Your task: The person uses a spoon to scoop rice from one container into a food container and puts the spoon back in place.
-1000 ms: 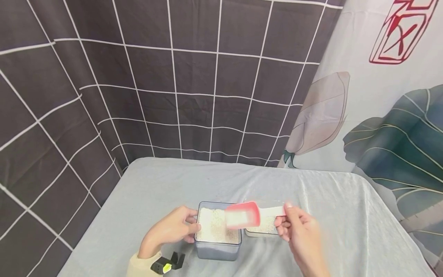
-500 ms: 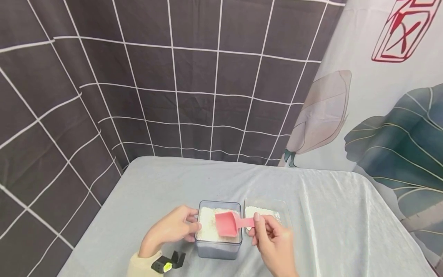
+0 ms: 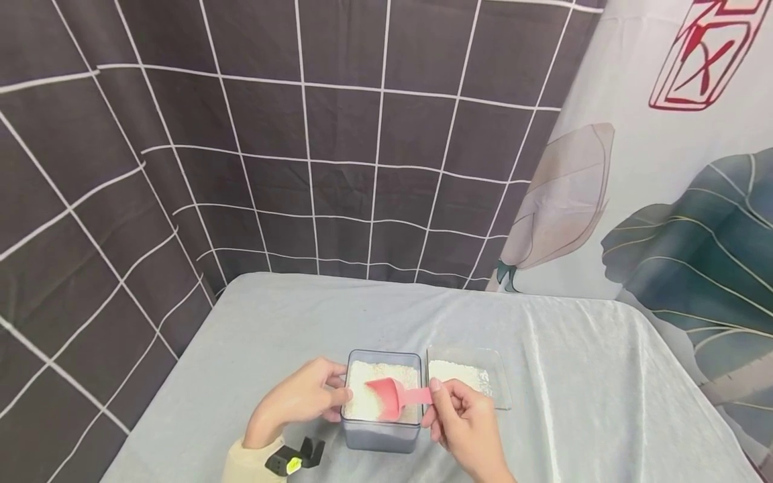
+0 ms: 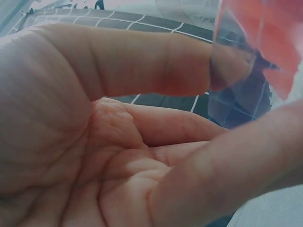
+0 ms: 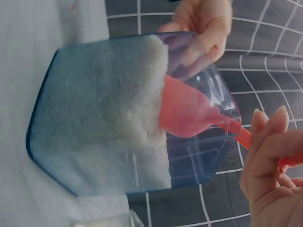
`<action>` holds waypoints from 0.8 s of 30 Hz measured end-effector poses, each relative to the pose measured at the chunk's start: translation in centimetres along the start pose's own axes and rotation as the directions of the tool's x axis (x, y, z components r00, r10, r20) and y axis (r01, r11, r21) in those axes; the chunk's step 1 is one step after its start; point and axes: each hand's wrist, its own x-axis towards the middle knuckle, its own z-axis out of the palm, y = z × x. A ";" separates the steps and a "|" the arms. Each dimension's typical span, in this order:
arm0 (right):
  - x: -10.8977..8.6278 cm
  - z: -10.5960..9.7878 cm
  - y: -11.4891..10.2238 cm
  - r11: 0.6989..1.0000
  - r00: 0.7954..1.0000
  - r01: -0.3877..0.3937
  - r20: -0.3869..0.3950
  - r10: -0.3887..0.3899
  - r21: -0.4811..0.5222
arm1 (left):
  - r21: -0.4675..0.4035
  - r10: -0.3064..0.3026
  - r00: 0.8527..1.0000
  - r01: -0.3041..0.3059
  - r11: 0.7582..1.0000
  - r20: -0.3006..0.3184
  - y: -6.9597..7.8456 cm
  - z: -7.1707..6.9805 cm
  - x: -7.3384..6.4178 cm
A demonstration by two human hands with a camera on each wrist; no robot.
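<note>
My right hand [image 3: 465, 419] pinches the handle of a pink scoop [image 3: 386, 397]. The scoop's bowl dips into white rice [image 3: 356, 376] inside a clear bluish plastic container [image 3: 380, 439]. Through the wall, the right wrist view shows the bowl [image 5: 184, 109] pushed partly into the rice surface, its handle slanting up past the rim. My left hand [image 3: 304, 396] grips the container's left side, thumb and fingers bent against the wall. In the left wrist view, one fingertip of the left hand [image 4: 113, 151] overlaps the clear wall [image 4: 241, 101].
A shallow clear tray [image 3: 501, 379] with some white rice stands just right of the container. Both rest on a light grey cloth-covered table [image 3: 290, 322]. A dark checked curtain [image 3: 344, 188] hangs behind.
My right hand has moved left from above the tray, turning the scoop and lowering its bowl into the container's rice. The left hand has stayed at the container.
</note>
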 end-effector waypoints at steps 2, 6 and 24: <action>0.0 -0.1 -0.1 0.993 0.994 -0.099 0.059 0.095 0.067 | 0.001 -0.001 1.000 0.001 1.000 0.000 0.0 0.0 0.1; 0.2 -0.2 -0.1 0.954 0.960 -0.256 0.156 0.232 0.158 | -0.001 -0.004 1.000 0.004 1.000 0.000 -0.1 0.1 0.2; 1.3 -1.5 1.3 0.785 0.914 -0.401 0.267 0.306 0.472 | -0.031 0.017 0.999 -0.016 0.999 0.033 0.2 0.1 0.2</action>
